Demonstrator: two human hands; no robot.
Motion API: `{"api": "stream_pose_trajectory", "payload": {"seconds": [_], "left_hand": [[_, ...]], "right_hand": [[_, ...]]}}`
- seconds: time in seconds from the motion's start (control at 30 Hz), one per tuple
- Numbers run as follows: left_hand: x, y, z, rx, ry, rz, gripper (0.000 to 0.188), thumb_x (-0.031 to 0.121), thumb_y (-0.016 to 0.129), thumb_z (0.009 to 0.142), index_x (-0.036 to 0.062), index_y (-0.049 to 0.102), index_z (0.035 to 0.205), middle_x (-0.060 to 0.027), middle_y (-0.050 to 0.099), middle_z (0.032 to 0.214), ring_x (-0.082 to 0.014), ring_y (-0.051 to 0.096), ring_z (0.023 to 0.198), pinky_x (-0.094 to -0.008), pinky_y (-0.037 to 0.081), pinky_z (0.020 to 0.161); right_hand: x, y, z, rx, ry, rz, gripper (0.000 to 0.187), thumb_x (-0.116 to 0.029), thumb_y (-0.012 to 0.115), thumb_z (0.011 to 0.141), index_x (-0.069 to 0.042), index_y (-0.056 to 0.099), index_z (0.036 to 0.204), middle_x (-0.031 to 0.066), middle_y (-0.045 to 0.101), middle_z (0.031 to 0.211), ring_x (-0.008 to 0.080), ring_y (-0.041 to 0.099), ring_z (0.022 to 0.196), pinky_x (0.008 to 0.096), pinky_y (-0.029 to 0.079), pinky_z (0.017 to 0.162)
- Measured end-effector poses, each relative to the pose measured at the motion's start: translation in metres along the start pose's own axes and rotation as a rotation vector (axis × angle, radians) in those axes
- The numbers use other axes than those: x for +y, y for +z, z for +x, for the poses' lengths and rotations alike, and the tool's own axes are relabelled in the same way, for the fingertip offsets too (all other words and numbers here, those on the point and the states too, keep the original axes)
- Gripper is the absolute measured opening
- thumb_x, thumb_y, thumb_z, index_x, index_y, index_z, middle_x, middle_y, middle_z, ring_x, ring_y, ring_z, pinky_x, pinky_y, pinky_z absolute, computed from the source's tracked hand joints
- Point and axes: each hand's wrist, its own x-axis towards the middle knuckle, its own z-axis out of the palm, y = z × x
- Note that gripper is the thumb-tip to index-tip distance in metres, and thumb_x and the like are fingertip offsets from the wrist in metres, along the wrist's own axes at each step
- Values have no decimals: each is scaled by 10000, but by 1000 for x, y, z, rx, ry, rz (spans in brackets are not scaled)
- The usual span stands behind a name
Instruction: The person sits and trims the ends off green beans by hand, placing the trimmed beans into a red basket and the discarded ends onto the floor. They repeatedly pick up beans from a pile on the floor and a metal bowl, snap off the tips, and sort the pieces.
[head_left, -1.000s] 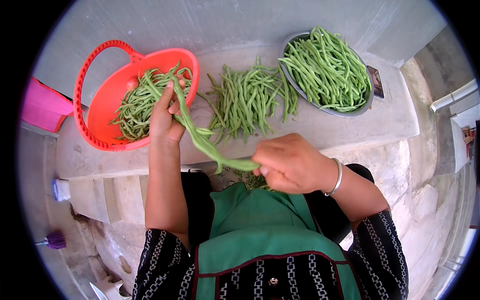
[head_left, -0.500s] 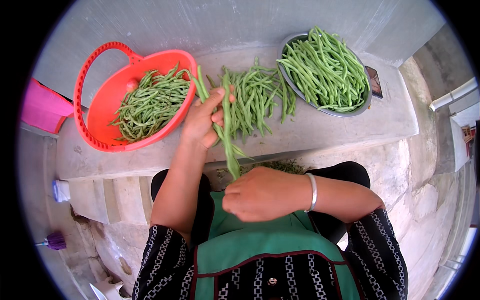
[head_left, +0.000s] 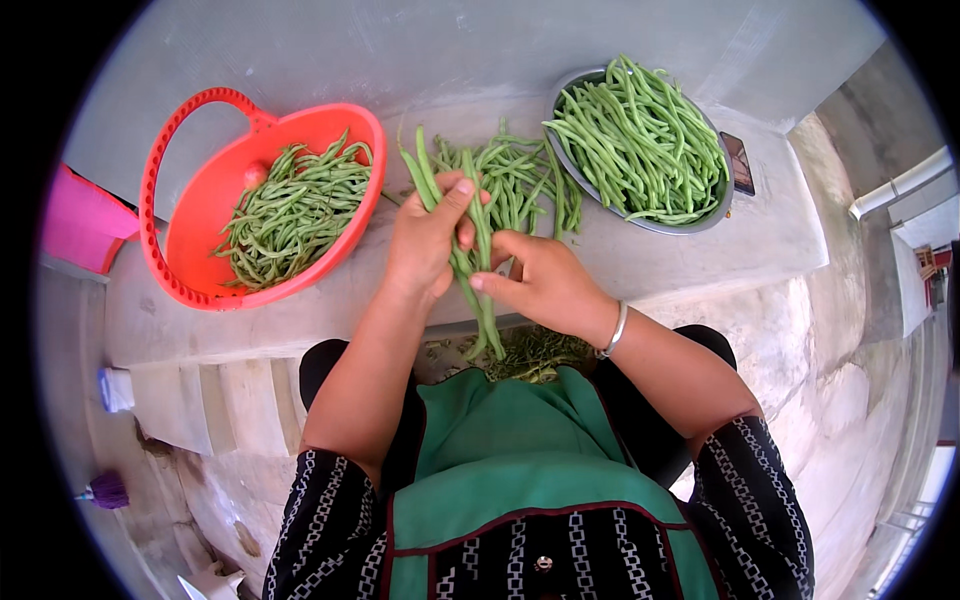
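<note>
While the left hand [head_left: 432,235] clasps a few long green beans [head_left: 482,235], its fingers curled around them, the right hand [head_left: 555,285] pinches them lower down between thumb and fingers. They cross the near edge of the surface [head_left: 690,262] in this view, with a loose pile [head_left: 518,190] behind, a red basket [head_left: 190,240] to the left and a heaped metal bowl [head_left: 688,229] to the right

Passing room lies on the ledge [head_left: 745,252] in front of the bowl [head_left: 688,230]; 1 basket [head_left: 192,240] blocks the left.
</note>
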Motion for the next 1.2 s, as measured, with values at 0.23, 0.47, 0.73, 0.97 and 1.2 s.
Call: {"api": "stream_pose_trajectory", "payload": {"seconds": [0.23,0.47,0.73,0.97,1.2], "left_hand": [[21,-23,1,21,25,282,261,223,548,938,0,575,1071,-29,560,803,-60,430,526,-202,343,454],[16,-24,-13,-317,-238,316,317,285,547,937,-2,595,1063,-7,526,735,-70,449,545,-218,363,468],[17,-21,-23,-450,-232,544,308,272,542,939,14,619,1090,-7,559,755,-83,507,614,-223,403,547],[11,-23,-21,-523,201,1087,231,220,586,905,32,661,1016,-47,628,826,-152,562,740,-315,460,708],[8,-14,-26,-579,67,631,211,186,555,927,14,644,1011,-49,655,915,-115,577,792,-275,472,718]], "right_hand": [[20,-37,19,42,213,209,279,-166,619,844,-20,600,1081,8,608,773,53,530,607,234,436,544],[19,-43,39,446,-259,-250,215,-132,637,801,-81,639,1010,95,625,945,245,618,710,324,499,633],[10,-45,30,256,-544,-552,161,-88,668,759,-78,658,919,78,609,841,269,604,715,347,500,614],[2,-52,12,87,-457,-626,99,-180,633,796,-81,633,795,78,561,715,271,585,670,372,469,572],[-13,-43,12,162,-293,42,73,-118,631,826,-53,665,832,62,621,761,206,584,634,317,485,602]]}}
